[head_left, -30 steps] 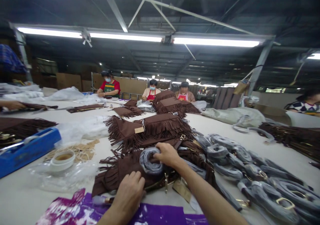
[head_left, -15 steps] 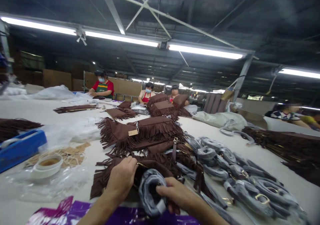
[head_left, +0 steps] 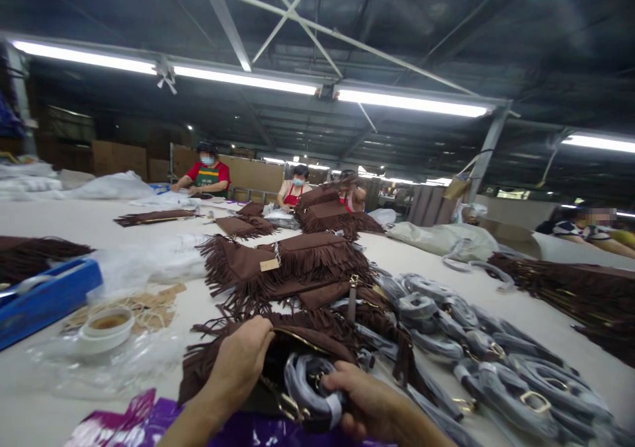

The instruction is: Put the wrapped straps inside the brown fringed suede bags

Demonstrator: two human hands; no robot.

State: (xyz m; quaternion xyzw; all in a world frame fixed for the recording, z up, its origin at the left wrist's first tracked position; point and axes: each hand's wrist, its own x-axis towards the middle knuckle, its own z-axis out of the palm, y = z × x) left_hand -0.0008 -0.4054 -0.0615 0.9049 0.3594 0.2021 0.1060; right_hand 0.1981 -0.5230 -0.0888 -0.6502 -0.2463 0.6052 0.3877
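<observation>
A dark brown fringed bag (head_left: pixel 317 336) lies in front of me with its gold zip mouth parted. My left hand (head_left: pixel 243 358) is closed on the upper left edge of that opening. In my right hand (head_left: pixel 364 401) is a coiled strap (head_left: pixel 303 384) wrapped in clear plastic, with gold buckles showing beside it. The coil sits at the mouth of the bag, partly inside. My right thumb presses on its inner side; the other fingers are partly hidden behind it. Purple plastic (head_left: pixel 258 428) lies beneath the bag.
Wrapped coiled straps (head_left: pixel 516 381) are heaped to the right. Beyond my bag is a stack of fringed bags (head_left: pixel 307 252). At left are a roll of tape (head_left: pixel 106 328), paper tags (head_left: pixel 159 301) and a blue holder (head_left: pixel 54 295). Several co-workers sit across the table (head_left: pixel 153 235).
My right hand has turned the strap coil and brought it to the bag's mouth, showing its buckles. The opening gapes wider under my left hand. The view has shifted slightly.
</observation>
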